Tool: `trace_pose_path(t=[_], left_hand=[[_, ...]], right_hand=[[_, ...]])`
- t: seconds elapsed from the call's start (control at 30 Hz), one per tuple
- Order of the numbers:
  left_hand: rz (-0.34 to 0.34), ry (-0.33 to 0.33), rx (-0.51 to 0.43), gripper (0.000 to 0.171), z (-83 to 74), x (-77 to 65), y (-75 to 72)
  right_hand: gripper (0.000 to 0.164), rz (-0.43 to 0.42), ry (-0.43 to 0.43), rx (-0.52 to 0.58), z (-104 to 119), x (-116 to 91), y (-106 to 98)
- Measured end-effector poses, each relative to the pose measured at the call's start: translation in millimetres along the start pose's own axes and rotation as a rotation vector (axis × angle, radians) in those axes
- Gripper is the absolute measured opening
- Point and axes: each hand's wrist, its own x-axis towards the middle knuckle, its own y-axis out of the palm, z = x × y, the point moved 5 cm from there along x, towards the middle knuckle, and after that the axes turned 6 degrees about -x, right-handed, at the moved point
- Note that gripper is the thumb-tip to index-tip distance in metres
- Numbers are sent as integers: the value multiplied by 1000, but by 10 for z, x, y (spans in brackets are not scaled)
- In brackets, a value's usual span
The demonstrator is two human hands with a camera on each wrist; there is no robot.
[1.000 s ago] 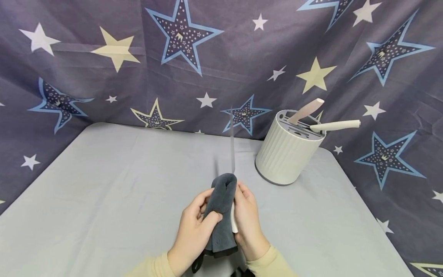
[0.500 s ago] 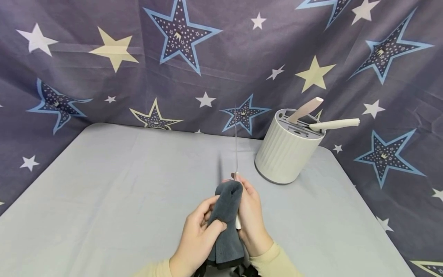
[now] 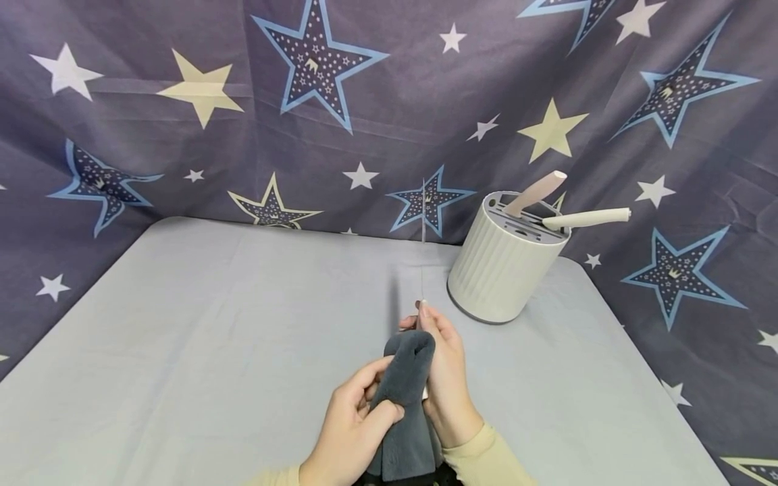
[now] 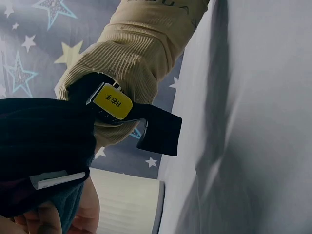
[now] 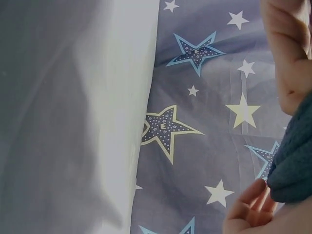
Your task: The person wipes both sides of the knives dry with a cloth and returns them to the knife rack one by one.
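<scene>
In the head view my left hand point(image 3: 352, 422) grips a folded dark grey cloth point(image 3: 404, 408), thumb on the near side. My right hand point(image 3: 451, 378) holds a knife by its white handle point(image 3: 425, 390), mostly hidden behind the fingers and cloth. The thin blade point(image 3: 423, 209) points up, nearly edge-on, above the right fingertips. The cloth's folded top lies against the handle, below the blade. From the left wrist, the pale handle end point(image 4: 58, 179) shows among dark cloth folds. In the right wrist view the cloth point(image 5: 295, 156) appears at the right edge.
A ribbed cream knife block point(image 3: 504, 277) stands at the back right of the grey-covered table point(image 3: 213, 351). A pink handle point(image 3: 536, 194) and a cream handle point(image 3: 588, 218) stick out of its top. A star-patterned curtain point(image 3: 377, 81) hangs behind.
Both hands have moved slightly right and towards the body, with the cloth and knife. The cloth's top sits lower, and the right fingertips at the blade's base have come into view.
</scene>
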Motion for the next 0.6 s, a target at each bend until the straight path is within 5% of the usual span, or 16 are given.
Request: trace_pose_path(t=[0.43, 0.6], left_hand=[[2, -38, -2, 55, -38, 54, -15], [-21, -44, 18, 53, -49, 94, -79]], right_hand=[[17, -37, -78, 89, 108, 68, -30], [32, -70, -121, 43, 168, 96, -57]])
